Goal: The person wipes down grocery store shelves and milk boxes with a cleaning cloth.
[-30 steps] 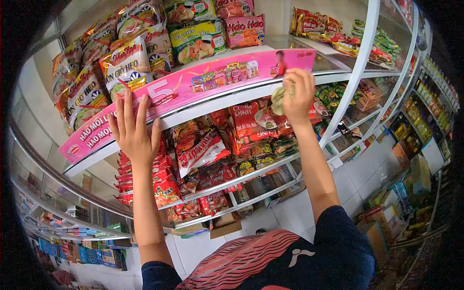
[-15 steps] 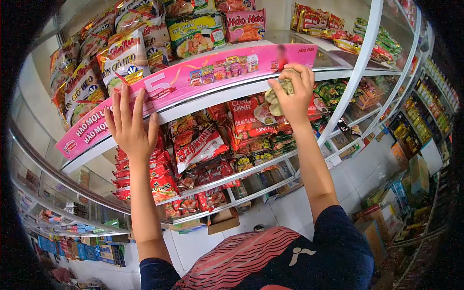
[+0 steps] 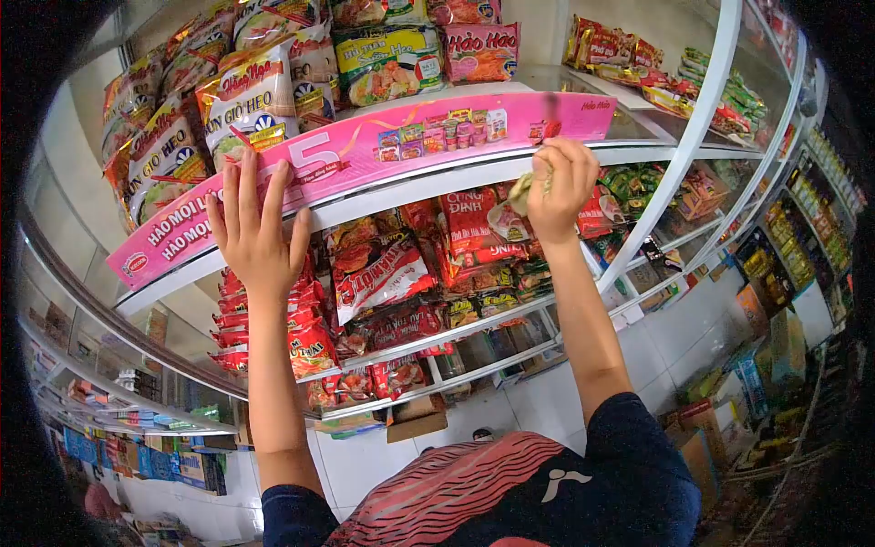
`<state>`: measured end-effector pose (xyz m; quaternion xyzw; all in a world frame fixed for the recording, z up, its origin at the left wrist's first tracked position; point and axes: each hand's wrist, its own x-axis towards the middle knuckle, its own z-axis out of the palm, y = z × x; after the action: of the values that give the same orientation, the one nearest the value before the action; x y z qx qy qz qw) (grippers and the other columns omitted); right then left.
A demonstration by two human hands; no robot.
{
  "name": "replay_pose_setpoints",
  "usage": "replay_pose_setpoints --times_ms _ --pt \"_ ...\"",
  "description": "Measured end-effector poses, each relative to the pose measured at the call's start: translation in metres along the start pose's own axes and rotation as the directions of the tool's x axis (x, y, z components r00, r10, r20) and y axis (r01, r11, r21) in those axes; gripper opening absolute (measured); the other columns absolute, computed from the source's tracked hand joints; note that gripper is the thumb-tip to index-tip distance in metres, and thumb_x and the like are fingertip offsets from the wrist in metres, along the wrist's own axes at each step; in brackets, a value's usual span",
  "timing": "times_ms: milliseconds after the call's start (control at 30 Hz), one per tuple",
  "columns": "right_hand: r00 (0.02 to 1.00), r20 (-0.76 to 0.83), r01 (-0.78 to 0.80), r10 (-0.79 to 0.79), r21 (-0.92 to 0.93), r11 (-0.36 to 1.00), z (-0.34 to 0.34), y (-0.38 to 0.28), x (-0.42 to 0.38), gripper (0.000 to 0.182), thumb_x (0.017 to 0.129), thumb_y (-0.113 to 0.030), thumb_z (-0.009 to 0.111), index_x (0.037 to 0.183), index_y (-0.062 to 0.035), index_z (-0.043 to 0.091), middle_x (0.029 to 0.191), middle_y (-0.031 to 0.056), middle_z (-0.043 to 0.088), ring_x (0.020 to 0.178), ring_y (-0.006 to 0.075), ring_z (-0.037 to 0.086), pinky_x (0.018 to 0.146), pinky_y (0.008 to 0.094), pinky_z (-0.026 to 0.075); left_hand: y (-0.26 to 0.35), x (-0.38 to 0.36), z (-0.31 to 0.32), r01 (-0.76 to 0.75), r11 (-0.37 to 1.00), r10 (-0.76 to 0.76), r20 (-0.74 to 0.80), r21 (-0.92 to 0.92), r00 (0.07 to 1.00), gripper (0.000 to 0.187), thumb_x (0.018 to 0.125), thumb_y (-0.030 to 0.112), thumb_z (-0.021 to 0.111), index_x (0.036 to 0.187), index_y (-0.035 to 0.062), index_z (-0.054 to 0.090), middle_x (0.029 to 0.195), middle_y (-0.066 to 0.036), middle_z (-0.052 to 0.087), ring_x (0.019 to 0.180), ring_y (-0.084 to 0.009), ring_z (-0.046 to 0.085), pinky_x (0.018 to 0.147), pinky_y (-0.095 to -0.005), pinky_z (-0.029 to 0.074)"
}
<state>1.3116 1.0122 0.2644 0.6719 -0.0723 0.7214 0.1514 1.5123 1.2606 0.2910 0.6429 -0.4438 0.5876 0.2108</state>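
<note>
A long pink advertising strip [image 3: 365, 155] runs along the front edge of a white shelf [image 3: 437, 185]. My left hand [image 3: 260, 228] lies spread, its fingertips against the lower left part of the strip. Toward the strip's right end, my right hand [image 3: 565, 187] is closed around a crumpled greenish-yellow cloth [image 3: 522, 193], held at the shelf's front edge. Part of the cloth is hidden inside the fingers. Behind the strip stand packs of noodles, among them a white-and-brown pack [image 3: 246, 100], a yellow-green pack [image 3: 389, 66] and a pink pack [image 3: 481, 53].
Below, a lower shelf holds red noodle packs [image 3: 378, 273]. A slanted white frame post [image 3: 679, 155] rises right of my right hand. More packs [image 3: 615, 50] lie at the upper right. Cardboard boxes and stocked shelves line the tiled floor [image 3: 365, 469].
My right hand has turned and closed more tightly around the cloth, so less of it shows. The left hand stays spread on the strip. The whole view has shifted slightly.
</note>
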Motion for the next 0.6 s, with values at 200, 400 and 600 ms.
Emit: replay_pose_setpoints --times_ms 200,400,600 --pt "0.977 -0.103 -0.204 0.185 -0.219 0.954 -0.015 0.067 -0.003 0.006 0.079 -0.009 0.053 0.081 -0.0041 0.052 0.09 0.0091 0.053 0.088 0.0281 0.048 0.079 0.0398 0.035 -0.001 0.0 0.0 -0.011 1.0 0.011 -0.001 -0.002 1.0 0.042 0.08 0.035 0.049 0.118 0.0177 0.051 0.131 -0.008 0.039 0.124 -0.0248 0.031 0.104 -0.0401 0.012" --pt "0.888 -0.255 -0.445 0.383 -0.261 0.857 -0.041 0.136 -0.012 0.01 0.081 -0.012 0.053 0.081 -0.0026 0.053 0.09 0.0107 0.054 0.09 0.0276 0.048 0.081 0.0389 0.035 0.0 0.0 0.001 -0.004 1.0 0.004 -0.004 0.014 1.0 0.042 0.08 0.035 0.048 0.119 0.0177 0.05 0.131 -0.007 0.04 0.124 -0.0246 0.032 0.104 -0.0399 0.012" --pt "0.96 -0.092 -0.275 0.265 -0.118 0.954 -0.015 0.064 -0.006 0.02 0.07 -0.018 0.064 0.082 -0.009 0.053 0.095 0.0068 0.051 0.095 0.026 0.045 0.085 0.0403 0.03 0.002 0.001 0.003 -0.001 1.0 0.002 -0.055 0.009 0.998 0.042 0.081 0.036 0.046 0.119 0.0179 0.05 0.131 -0.007 0.039 0.124 -0.0241 0.032 0.104 -0.0393 0.012"
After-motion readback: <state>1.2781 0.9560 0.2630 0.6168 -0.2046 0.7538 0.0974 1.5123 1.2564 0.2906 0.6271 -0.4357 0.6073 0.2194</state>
